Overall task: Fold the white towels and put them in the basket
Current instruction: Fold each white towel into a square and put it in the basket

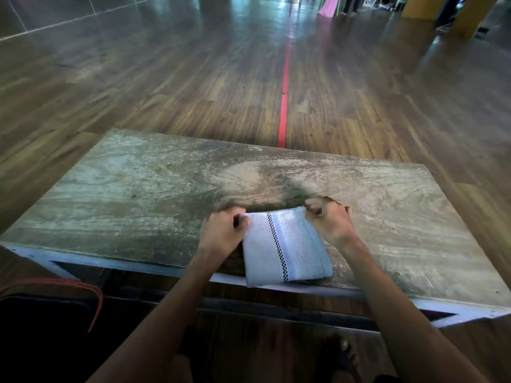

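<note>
Towel (286,250) folded small on table (138,189); left hand (221,233) and right hand (330,221) pinch its far corners (final fold?). Next: lift into basket, unseen here.

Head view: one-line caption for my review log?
Left hand and right hand pinch the far corners of a folded white towel on a worn table.

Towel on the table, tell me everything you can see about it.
The towel is white, terry-looking cloth, folded into a compact layered rectangle. A black-and-white checkered stripe runs its length, beside a smoother woven band. It lies flat on the worn table, its near end at the front edge. The left hand pinches its far left corner and the right hand its far right corner.
</note>
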`<state>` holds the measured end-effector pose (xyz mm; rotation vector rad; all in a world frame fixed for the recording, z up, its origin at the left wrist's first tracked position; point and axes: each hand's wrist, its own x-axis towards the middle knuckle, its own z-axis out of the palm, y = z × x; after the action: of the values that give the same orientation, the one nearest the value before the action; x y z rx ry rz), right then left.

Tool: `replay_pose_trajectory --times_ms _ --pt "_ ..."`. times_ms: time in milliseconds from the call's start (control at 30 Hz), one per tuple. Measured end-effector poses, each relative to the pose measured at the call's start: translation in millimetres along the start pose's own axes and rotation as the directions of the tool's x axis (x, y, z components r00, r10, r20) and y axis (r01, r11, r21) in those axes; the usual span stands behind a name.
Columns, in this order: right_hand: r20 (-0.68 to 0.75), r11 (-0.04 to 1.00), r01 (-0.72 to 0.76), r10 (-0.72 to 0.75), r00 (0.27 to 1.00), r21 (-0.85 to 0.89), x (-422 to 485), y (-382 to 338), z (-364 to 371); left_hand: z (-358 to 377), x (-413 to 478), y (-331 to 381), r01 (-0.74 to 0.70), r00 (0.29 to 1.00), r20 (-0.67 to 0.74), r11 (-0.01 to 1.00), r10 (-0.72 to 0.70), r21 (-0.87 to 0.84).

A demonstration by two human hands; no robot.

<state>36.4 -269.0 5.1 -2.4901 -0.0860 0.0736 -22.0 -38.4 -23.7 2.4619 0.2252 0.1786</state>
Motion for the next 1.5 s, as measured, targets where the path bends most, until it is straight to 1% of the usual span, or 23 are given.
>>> replay_pose_trajectory --times_ms 67,167,267,333,400,467,767,867,1067,1100,1133,1167,1200,1233,1300,1367,1400,1500 --pt "0.059 1.000 0.010 -0.012 0.998 0.028 2.1 0.2 0.2 1.9 3.4 -4.5 0.023 1.000 0.000 0.993 -0.023 -0.119" --pt "0.056 0.997 0.023 -0.027 0.998 0.068 5.5 -0.1 -0.7 3.8 5.9 -7.2 0.027 0.999 -0.037 0.971 -0.036 -0.237" --pt "0.054 0.992 0.078 -0.083 0.995 0.097 7.3 -0.3 -5.6 4.9 7.8 -7.5 0.013 0.999 -0.042 0.962 -0.025 -0.272" --pt "0.101 0.978 0.112 -0.131 0.986 0.174 7.1 0.4 -8.9 6.1 8.6 -8.4 0.004 0.999 -0.044 0.959 -0.017 -0.285" --pt "0.162 0.958 0.106 -0.153 0.975 0.267 8.1 4.4 -9.4 7.2 8.9 -9.4 -0.013 0.999 -0.052 0.953 -0.003 -0.303" --pt "0.183 0.943 0.091 -0.156 0.971 0.319 10.2 10.6 -7.4 7.9 9.3 -10.8 -0.020 0.999 -0.054 0.946 0.003 -0.323" --pt "0.079 0.923 0.085 -0.123 0.989 0.375 14.2 16.6 3.1 11.4 8.7 -16.0 -0.021 0.996 -0.085 0.921 -0.013 -0.389" --pt "0.078 0.935 0.072 -0.105 0.991 0.346 15.2 14.3 5.3 12.7 10.3 -16.9 -0.018 0.997 -0.080 0.922 -0.014 -0.387" --pt "0.093 0.982 0.052 -0.070 0.993 0.181 19.1 9.2 10.6 18.1 11.9 -19.1 0.017 0.995 -0.085 0.958 -0.043 -0.286" --pt "0.097 0.991 0.043 -0.056 0.994 0.126 18.5 4.8 9.1 18.1 12.5 -18.8 0.021 0.996 -0.082 0.959 -0.045 -0.281" --pt "0.085 0.998 0.057 -0.059 0.995 0.028 18.0 -0.4 8.2 17.6 13.2 -18.5 0.025 0.996 -0.075 0.958 -0.048 -0.285" --pt "0.046 0.987 0.102 -0.097 0.994 -0.124 17.3 -6.7 8.0 16.9 13.9 -18.3 0.028 0.996 -0.068 0.956 -0.050 -0.294" --pt "0.022 0.944 0.155 -0.155 0.988 -0.291 16.1 -13.5 9.4 16.2 14.3 -18.3 0.029 0.997 -0.063 0.953 -0.050 -0.300" --pt "0.015 0.889 0.191 -0.203 0.979 -0.417 13.1 -21.5 10.9 15.6 14.6 -18.6 0.030 0.997 -0.061 0.952 -0.051 -0.304" --pt "0.078 0.800 0.221 -0.215 0.973 -0.557 5.4 -33.0 18.8 15.2 14.5 -19.3 0.031 0.997 -0.057 0.949 -0.051 -0.313" --pt "0.153 0.710 0.272 -0.228 0.961 -0.649 -3.5 -35.7 27.6 15.5 14.2 -19.4 0.030 0.997 -0.056 0.949 -0.050 -0.314" --pt "0.167 0.689 0.287 -0.236 0.957 -0.665 -8.0 -35.5 30.1 15.6 14.2 -19.0 0.031 0.997 -0.059 0.950 -0.051 -0.311" --pt "0.233 0.676 0.334 -0.239 0.943 -0.657 -26.2 -35.0 34.7 17.1 13.6 -19.1 0.018 0.996 -0.080 0.953 -0.044 -0.304"
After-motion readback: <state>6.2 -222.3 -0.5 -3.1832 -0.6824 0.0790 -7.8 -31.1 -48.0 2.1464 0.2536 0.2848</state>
